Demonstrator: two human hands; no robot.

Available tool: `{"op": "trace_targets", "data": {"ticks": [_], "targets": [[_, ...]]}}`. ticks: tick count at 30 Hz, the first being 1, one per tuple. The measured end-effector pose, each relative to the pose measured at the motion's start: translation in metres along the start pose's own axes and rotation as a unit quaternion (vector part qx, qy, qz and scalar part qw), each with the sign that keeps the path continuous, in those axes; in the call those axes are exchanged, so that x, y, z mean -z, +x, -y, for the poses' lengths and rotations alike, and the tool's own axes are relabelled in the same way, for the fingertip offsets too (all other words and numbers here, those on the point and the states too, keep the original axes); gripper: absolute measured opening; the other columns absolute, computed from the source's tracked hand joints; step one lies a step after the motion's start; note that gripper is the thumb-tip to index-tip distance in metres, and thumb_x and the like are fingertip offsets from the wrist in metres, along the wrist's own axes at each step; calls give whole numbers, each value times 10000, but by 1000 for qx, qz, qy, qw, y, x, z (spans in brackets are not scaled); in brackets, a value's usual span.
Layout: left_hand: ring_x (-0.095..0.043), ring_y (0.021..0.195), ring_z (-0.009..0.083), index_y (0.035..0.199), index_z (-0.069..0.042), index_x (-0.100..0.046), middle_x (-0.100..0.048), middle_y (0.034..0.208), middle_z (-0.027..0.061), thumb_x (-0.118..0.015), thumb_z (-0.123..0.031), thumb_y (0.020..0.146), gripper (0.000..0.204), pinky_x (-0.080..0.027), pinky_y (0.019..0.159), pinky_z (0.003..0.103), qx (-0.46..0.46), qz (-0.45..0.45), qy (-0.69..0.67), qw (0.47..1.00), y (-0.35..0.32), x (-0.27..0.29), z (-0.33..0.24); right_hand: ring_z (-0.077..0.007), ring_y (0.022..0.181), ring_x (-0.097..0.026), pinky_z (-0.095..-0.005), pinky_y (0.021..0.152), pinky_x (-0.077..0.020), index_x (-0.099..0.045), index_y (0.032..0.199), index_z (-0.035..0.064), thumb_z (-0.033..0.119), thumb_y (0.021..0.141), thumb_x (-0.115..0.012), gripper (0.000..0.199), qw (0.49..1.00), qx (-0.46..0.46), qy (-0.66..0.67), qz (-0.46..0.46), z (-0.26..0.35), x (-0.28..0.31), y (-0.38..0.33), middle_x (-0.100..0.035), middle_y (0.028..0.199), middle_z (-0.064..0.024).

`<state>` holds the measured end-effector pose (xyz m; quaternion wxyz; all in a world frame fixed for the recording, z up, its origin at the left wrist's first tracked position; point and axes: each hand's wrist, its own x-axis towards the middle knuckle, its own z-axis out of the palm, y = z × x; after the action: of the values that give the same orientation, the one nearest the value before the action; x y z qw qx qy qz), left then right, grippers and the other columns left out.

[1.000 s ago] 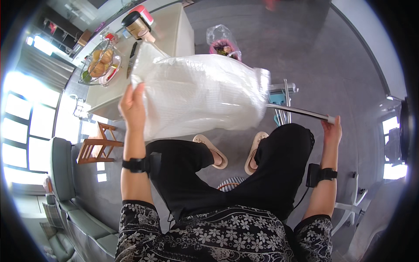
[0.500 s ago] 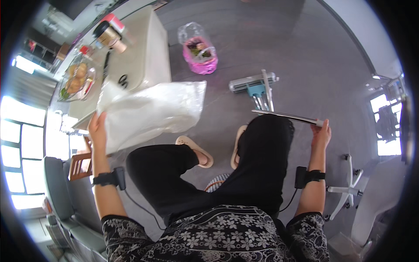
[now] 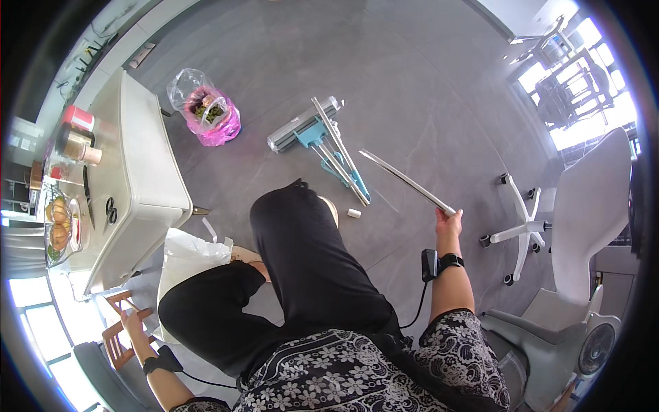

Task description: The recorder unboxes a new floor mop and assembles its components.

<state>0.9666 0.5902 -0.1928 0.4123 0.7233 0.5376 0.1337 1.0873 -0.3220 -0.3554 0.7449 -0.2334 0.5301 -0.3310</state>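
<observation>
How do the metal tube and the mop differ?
The metal tube is in the right hand; the mop lies on the floor. The tube is one slim straight bar; the mop has a wide head and rods. The tube is silvery, the mop partly teal. Both show shiny metal.

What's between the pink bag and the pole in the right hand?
The mop head lies between the pink bag and the pole, as the head view shows.
</observation>
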Motion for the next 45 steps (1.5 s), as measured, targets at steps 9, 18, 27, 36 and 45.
{"op": "trace_targets", "data": {"ticks": [9, 18, 27, 36, 45], "targets": [[-497, 941, 140, 1211, -98, -485, -497, 1064, 52, -539, -94, 803, 412, -407, 785, 254, -258, 259, 180, 913, -120, -127, -182, -323, 794, -599, -423, 750, -538, -419, 1039, -92, 399, 936, -312, 513, 987, -72, 11, -142, -41, 61, 16, -562, 916, -208], [-501, 958, 168, 1115, -53, -521, -478, 1112, 69, -554, -4, 763, 357, -436, 790, 272, -318, 342, 293, 834, -180, -173, -192, -318, 840, -586, -424, 799, -509, -433, 1030, -111, 404, 939, -284, 544, 980, -149, 20, -127, -93, 74, 23, -566, 917, -204], [-532, 913, 206, 1102, -23, -533, -545, 1033, 113, -498, -97, 833, 280, -421, 806, 310, -357, 266, 317, 838, -200, -165, -164, -283, 864, -482, -381, 758, -480, -348, 1113, -58, 158, 896, -376, 307, 950, -262, -93, -144, -128, 88, 36, -430, 1025, -172], [-547, 871, 203, 984, 0, -571, -569, 948, 109, -504, -74, 821, 191, -422, 779, 301, -314, 219, 308, 871, -195, -162, -161, -313, 821, -481, -433, 748, -475, -364, 1076, -57, 140, 831, -453, 327, 937, -270, -196, -101, -147, 62, 21, -413, 981, -183], [-552, 838, 218, 906, 3, -580, -575, 894, 107, -508, -47, 800, 137, -420, 762, 300, -311, 231, 324, 863, -192, -173, -169, -288, 881, -596, -366, 763, -469, -602, 968, 81, 256, 729, -591, 297, 666, 86, -735, 91, -172, -21, 21, -620, 949, -138]]}}
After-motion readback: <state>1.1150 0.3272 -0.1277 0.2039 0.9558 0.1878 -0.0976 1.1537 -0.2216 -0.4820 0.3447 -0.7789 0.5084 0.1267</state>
